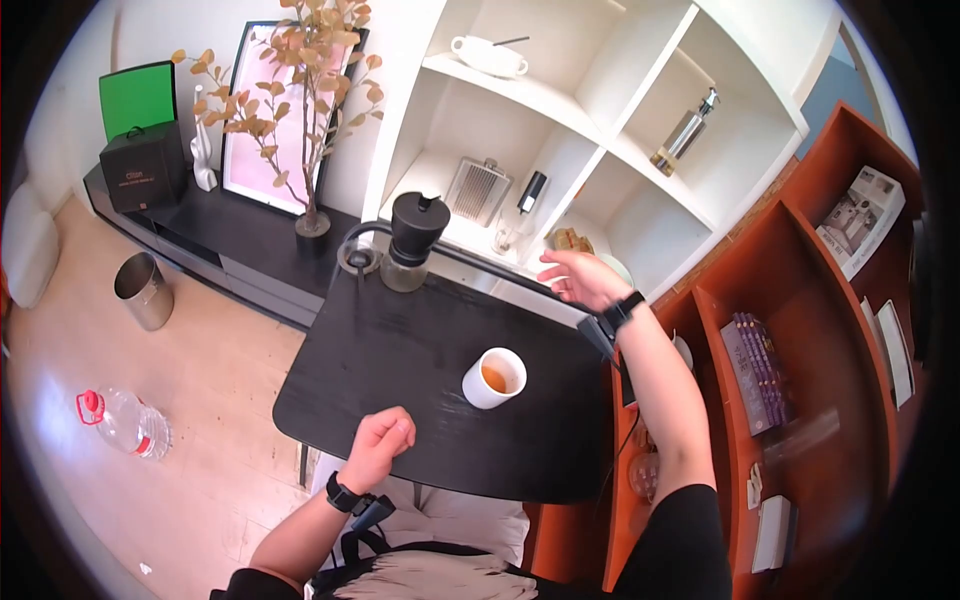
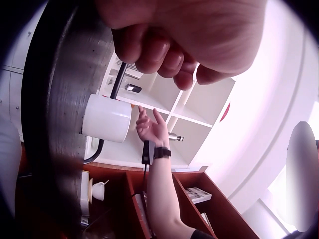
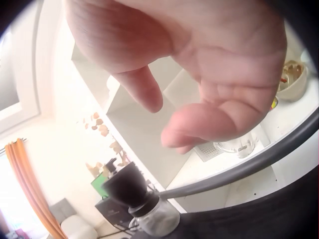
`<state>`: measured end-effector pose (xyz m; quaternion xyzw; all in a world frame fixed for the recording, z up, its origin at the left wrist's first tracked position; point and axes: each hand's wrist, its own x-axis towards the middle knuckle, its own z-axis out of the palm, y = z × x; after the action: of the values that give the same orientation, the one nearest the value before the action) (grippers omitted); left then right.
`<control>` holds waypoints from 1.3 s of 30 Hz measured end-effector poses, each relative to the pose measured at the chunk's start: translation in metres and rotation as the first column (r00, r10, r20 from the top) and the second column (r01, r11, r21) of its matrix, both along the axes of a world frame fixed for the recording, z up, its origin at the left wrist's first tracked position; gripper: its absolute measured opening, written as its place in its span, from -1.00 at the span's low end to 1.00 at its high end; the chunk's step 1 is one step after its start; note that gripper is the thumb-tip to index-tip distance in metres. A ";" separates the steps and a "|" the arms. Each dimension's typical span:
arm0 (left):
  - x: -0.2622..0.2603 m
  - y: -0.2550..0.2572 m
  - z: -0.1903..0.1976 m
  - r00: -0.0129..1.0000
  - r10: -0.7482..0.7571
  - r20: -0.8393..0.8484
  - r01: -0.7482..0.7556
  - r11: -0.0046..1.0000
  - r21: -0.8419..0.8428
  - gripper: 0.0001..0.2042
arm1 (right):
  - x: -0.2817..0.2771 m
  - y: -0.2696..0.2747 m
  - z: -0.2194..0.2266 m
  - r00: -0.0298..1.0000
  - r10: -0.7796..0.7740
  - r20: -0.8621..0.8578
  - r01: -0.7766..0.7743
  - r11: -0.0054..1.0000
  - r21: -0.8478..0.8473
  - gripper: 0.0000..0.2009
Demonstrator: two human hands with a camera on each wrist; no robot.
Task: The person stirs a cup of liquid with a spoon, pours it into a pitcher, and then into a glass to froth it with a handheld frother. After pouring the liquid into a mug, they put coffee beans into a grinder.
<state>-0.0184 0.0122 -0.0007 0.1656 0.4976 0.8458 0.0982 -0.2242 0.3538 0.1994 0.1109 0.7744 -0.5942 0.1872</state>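
My left hand (image 1: 383,441) is over the front edge of the black table (image 1: 400,350). Its fingers curl loosely with nothing in them, as the left wrist view also shows. A white cup (image 1: 482,392) with brown liquid in it stands upright on the table, right of this hand and apart from it. Over the far right edge, my right hand (image 1: 585,279) is raised before the white shelf, fingers relaxed and bent. Nothing is between its thumb (image 3: 144,92) and fingers in the right wrist view. A coffee grinder (image 1: 412,240) with a dark top and clear base stands at the table's back left.
A black rail (image 1: 480,262) runs along the table's back edge. Behind it, the white shelf unit (image 1: 560,100) holds a flask (image 1: 478,192) and a pump bottle (image 1: 685,135). At right stands a red-brown bookcase (image 1: 800,300). A water bottle (image 1: 125,425) and metal bin (image 1: 145,290) are on the floor.
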 end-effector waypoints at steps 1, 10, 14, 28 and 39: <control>0.000 0.000 0.000 1.000 0.004 -0.014 -0.004 1.000 0.003 -0.67 | -0.020 -0.001 -0.004 1.000 -0.026 0.005 0.026 0.998 -0.053 -0.72; -0.002 0.000 -0.001 1.000 -0.029 0.001 0.029 0.999 -0.046 -0.68 | -0.134 -0.024 -0.074 0.947 -0.278 0.160 0.311 0.918 -0.248 -0.51; -0.004 -0.001 -0.004 0.999 -0.050 -0.008 0.050 0.997 -0.063 -0.68 | -0.143 -0.038 -0.080 0.936 -0.296 0.188 0.342 0.890 -0.302 -0.47; -0.003 -0.003 -0.002 0.999 -0.045 -0.032 0.040 0.991 -0.128 -0.70 | -0.163 -0.043 -0.090 0.877 -0.429 0.217 0.475 0.843 -0.254 -0.58; -0.002 -0.004 -0.001 0.998 -0.042 -0.051 0.034 0.989 -0.146 -0.71 | -0.157 -0.046 -0.096 0.877 -0.419 0.234 0.468 0.855 -0.225 -0.41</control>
<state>-0.0204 0.0084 -0.0017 0.1905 0.5568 0.8007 0.1126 -0.3811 0.3076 0.1037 0.3121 0.6180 -0.7104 0.1263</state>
